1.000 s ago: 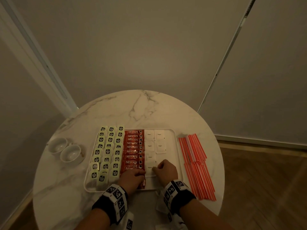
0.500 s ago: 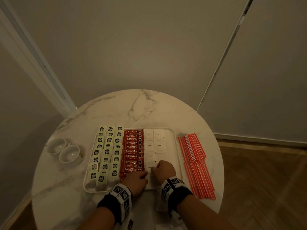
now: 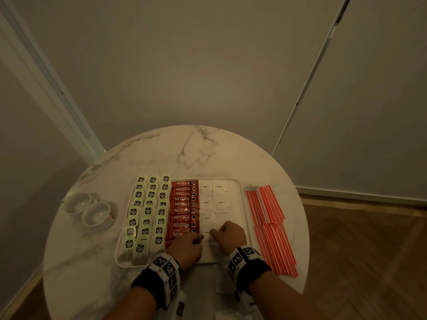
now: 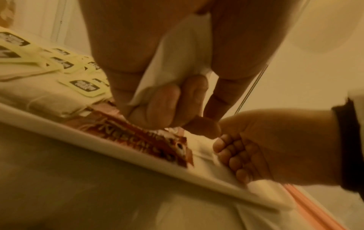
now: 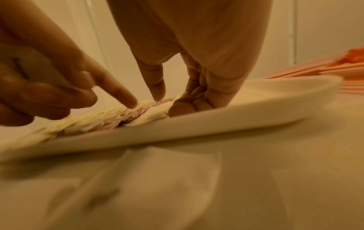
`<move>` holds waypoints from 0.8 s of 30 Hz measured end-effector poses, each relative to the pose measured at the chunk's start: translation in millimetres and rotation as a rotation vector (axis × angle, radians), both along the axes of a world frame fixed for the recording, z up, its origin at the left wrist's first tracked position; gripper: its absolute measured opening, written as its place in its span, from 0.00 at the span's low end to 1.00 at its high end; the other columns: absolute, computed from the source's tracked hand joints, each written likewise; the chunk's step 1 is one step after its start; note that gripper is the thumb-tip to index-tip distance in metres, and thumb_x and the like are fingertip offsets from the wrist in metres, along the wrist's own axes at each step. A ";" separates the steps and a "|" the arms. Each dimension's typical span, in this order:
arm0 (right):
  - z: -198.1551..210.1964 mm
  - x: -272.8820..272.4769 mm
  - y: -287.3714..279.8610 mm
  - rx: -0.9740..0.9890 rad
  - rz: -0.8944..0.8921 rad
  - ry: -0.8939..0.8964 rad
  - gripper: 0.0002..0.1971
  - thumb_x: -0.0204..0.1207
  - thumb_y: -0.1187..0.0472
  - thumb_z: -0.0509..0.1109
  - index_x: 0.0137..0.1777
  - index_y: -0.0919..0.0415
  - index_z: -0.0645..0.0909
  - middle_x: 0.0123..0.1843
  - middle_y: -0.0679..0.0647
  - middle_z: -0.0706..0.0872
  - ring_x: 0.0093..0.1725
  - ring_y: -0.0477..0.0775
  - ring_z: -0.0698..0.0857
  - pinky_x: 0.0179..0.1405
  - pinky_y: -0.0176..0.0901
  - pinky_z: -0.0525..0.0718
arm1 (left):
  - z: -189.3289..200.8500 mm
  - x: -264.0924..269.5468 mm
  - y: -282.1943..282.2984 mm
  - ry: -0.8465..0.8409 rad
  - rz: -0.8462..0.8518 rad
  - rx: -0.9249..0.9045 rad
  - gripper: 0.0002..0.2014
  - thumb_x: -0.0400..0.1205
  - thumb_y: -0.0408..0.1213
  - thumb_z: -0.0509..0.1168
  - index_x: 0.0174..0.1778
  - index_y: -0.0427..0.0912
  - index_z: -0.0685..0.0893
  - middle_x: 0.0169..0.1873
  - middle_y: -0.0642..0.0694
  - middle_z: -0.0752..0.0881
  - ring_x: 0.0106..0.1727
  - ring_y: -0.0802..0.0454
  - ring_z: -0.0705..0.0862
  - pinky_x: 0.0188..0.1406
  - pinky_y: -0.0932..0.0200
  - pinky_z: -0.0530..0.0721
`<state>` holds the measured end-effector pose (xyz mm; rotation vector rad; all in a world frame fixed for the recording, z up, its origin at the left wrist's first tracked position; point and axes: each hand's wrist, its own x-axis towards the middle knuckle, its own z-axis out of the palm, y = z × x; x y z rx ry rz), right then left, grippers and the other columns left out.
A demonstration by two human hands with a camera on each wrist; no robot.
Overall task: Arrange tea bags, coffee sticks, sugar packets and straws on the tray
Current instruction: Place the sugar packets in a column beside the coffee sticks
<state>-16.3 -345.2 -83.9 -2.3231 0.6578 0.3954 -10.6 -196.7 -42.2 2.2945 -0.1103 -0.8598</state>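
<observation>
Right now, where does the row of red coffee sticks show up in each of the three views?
Head: coffee sticks fill the tray's middle column, between tea bags and sugar packets.
Left wrist: one blurred red stick at centre, beneath the left hand's fingertips.
Right wrist: only a pinkish blur left of centre.
Shared landmark: the white tray rim.

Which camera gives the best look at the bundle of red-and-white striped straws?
The head view: the red-and-white striped straws lie fully visible on the round marble table, right of the tray. The right wrist view catches a blurred orange corner; the left wrist view only a sliver.
</observation>
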 end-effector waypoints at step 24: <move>109.6 -21.8 7.8 0.780 -0.012 -0.192 0.08 0.79 0.62 0.66 0.41 0.64 0.84 0.32 0.58 0.81 0.27 0.50 0.76 0.22 0.39 0.71 | 63.6 2.4 14.1 0.121 0.624 -0.853 0.09 0.74 0.32 0.71 0.47 0.30 0.87 0.44 0.33 0.89 0.44 0.40 0.87 0.50 0.43 0.85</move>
